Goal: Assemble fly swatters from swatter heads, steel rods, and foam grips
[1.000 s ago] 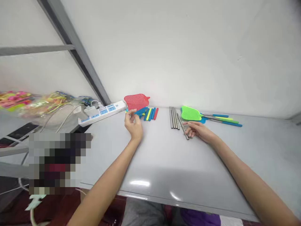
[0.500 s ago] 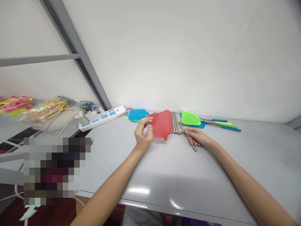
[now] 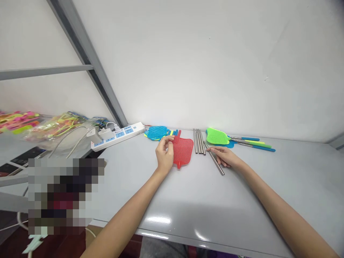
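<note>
My left hand (image 3: 165, 152) pinches the left edge of a red perforated fly swatter head (image 3: 184, 150), whose short socket points toward me. Between the fingers of my right hand (image 3: 223, 156) is a thin metal rod (image 3: 219, 167), slanting down to the right. Several more metal rods (image 3: 199, 143) lie side by side between the two hands. Behind the red head sit handle grips in blue, yellow and red (image 3: 179, 133), partly hidden. Blue fly swatter heads (image 3: 157, 132) are stacked to their left.
Fly swatters with a green head (image 3: 217, 137) on top and coloured grips (image 3: 264, 148) lie at the back right. A white power strip (image 3: 118, 135) with plugs and cables stands at the left, beside a grey metal frame (image 3: 103, 87). Plastic-bagged items (image 3: 57, 125) lie beyond it.
The red swatter head has turned and come lower and to the left, so its socket points more toward me. The rods and red grip behind show more. My right hand stays nearly still.
</note>
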The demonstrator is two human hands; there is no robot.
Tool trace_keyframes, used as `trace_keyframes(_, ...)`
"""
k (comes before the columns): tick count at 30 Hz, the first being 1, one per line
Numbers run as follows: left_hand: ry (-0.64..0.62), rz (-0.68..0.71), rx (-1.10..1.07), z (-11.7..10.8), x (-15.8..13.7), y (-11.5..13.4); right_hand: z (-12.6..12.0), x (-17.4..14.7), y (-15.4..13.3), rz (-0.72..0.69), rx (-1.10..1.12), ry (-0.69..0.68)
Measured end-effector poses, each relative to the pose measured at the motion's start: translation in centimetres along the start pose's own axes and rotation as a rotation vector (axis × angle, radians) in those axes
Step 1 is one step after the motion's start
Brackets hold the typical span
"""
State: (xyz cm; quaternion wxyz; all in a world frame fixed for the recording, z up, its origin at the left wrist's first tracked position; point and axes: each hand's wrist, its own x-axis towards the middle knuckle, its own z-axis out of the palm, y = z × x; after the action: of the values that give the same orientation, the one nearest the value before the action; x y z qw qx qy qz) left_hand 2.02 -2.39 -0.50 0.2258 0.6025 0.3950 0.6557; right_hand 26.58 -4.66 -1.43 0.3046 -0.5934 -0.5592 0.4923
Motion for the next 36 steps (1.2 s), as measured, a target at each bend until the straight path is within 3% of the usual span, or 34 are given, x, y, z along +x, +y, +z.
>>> trace_keyframes(3,0.014,-0.100,0.059,0.0,0.2,-0.6,0.1,0.0,0.0,0.006,-0.024,-0.004)
trace_keyframes(7,-0.014,-0.126,0.157,-0.3,0.4,-1.1,0.0,0.0,0.1,-0.010,-0.052,-0.068)
trace_keyframes(14,-0.219,-0.143,0.432,-0.7,0.3,-1.8,-0.2,0.1,0.3,-0.016,-0.073,-0.209)
trace_keyframes(21,-0.361,0.014,0.618,-0.6,0.3,-1.3,-0.3,-0.1,0.3,-0.068,0.109,-0.152)
trace_keyframes(27,-0.502,0.151,0.733,-0.2,0.0,-3.1,-0.5,0.1,0.4,-0.092,0.300,-0.091)
trace_keyframes(31,-0.521,0.126,0.816,-0.3,-0.2,-3.7,-0.4,0.2,0.4,-0.105,0.310,-0.077)
trace_keyframes(36,-0.490,0.186,0.733,-0.3,0.1,-2.5,-0.4,0.2,0.5,-0.105,0.328,-0.071)
